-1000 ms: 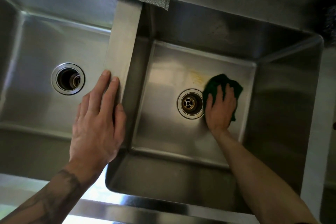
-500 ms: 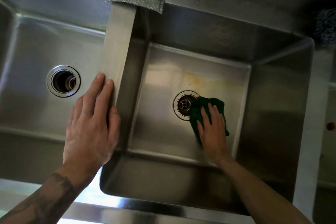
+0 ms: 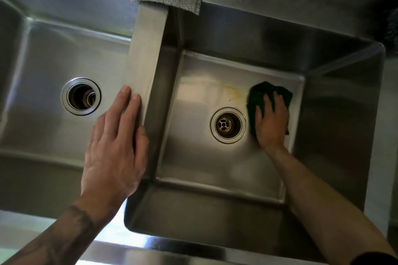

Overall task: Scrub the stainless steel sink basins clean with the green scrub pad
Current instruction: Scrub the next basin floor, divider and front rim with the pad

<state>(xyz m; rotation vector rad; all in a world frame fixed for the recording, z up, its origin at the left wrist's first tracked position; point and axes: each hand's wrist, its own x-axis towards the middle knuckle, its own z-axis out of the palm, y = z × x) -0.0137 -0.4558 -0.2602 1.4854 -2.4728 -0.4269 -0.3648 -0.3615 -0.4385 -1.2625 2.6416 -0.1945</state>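
While my right hand (image 3: 271, 122) presses the green scrub pad (image 3: 269, 94) flat-fingered against the right basin (image 3: 215, 168) floor beside the drain (image 3: 228, 125), I judge it could skip the yellowish stain (image 3: 233, 92) just left. My left hand (image 3: 114, 146) rests open-palmed on the divider (image 3: 146, 54).

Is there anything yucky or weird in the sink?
Yes. A yellowish stain sits on the right basin floor, just behind the drain and left of the green scrub pad under the right hand. Everything else is plain steel, so it stands out.
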